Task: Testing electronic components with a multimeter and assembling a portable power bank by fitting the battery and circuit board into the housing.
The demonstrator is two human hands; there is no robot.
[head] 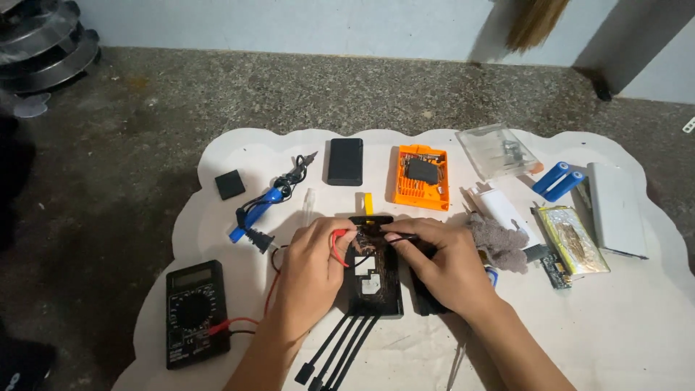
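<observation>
An opened black flat device [375,279] with several black cables at its near end lies on a white mat [615,326]. My left hand [313,271] holds a red multimeter probe [339,245] with its tip against the upper part of the device. My right hand [441,264] holds a black probe [402,237], also touching the upper part of the device. Red leads run from my left hand to a black multimeter [194,313] at the near left of the mat.
Behind the device lie a black power bank [344,161], an orange tool case [421,176], a blue soldering iron [262,206], a small black block [230,184], a clear box [498,149], two blue cells [559,180], a white casing [617,208] and a grey cloth [499,243]. Concrete floor [108,181] surrounds the mat.
</observation>
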